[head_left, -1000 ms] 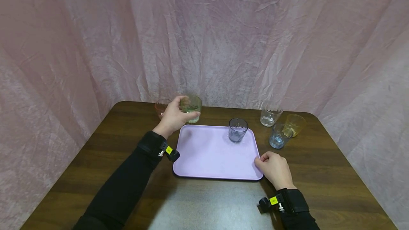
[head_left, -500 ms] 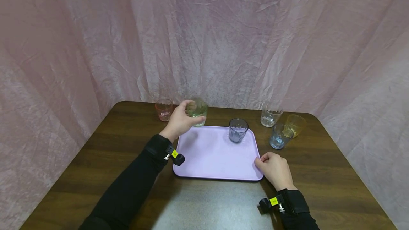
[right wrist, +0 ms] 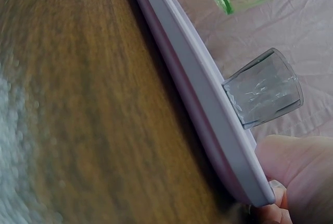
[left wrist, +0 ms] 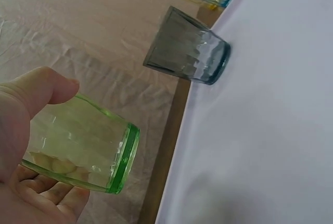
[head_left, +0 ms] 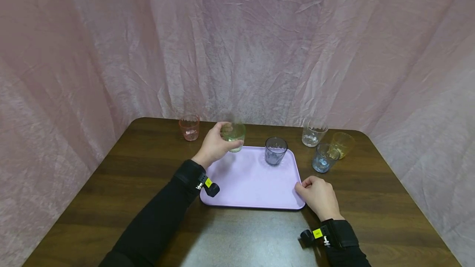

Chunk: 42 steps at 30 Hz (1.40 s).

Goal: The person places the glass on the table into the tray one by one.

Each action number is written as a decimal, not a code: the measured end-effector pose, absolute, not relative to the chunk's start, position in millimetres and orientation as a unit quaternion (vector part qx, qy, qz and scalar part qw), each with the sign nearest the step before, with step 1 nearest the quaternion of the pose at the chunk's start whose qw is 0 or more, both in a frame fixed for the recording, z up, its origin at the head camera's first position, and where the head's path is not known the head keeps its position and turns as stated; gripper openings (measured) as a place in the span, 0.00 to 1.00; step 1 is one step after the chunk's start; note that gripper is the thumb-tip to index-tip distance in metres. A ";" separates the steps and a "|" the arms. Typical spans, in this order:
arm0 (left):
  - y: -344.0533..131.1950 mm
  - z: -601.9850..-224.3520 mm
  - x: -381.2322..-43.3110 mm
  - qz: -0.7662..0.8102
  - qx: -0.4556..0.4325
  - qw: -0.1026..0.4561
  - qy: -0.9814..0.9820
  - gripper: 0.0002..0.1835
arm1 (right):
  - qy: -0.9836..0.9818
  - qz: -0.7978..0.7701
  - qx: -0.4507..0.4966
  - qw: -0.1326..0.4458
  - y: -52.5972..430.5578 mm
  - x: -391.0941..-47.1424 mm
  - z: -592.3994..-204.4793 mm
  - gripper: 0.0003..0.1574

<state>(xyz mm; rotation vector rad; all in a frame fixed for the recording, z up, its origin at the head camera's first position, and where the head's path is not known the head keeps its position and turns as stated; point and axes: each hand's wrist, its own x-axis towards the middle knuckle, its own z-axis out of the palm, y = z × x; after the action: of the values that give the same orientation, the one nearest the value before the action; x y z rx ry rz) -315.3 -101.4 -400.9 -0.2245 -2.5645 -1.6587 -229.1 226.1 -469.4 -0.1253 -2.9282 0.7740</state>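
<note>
My left hand holds a green glass, its thumb on one side and fingers on the other. In the head view the glass appears over the far left edge of a lilac tray; the right wrist view shows it raised above the tray. A smoky grey glass stands upright on the tray near its far right corner. At the tray's right edge, my right hand pinches the rim between thumb and fingers; its fingertips are partly hidden in the right wrist view.
A pink glass stands at the back left of the wooden table. Right of the tray are a clear glass, a blue glass and a yellow glass, close together. A pink curtain hangs behind.
My left hand has carried the green glass right and nearer, from beside the pink glass to the tray's far edge. The right hand and tray have stayed in place.
</note>
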 end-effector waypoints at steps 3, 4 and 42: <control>-99.5 -404.5 -315.7 -0.544 -0.070 0.041 -0.835 0.42 | -0.964 0.255 -0.043 0.055 226.3 -229.2 -469.7 0.13; -98.8 -405.4 -315.6 -0.546 -0.068 0.040 -0.834 0.42 | -0.964 0.255 -0.043 0.055 226.4 -229.2 -469.8 0.13; -75.5 -440.8 -313.9 -0.535 -0.079 0.011 -0.841 0.43 | -0.963 0.258 -0.040 0.065 227.6 -230.3 -471.4 0.13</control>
<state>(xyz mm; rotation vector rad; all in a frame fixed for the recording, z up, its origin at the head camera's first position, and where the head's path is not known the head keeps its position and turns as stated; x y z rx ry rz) -313.9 -75.5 -440.8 -0.2473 -2.6236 -1.6695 -230.3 227.6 -471.4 -0.1212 -2.9061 0.7783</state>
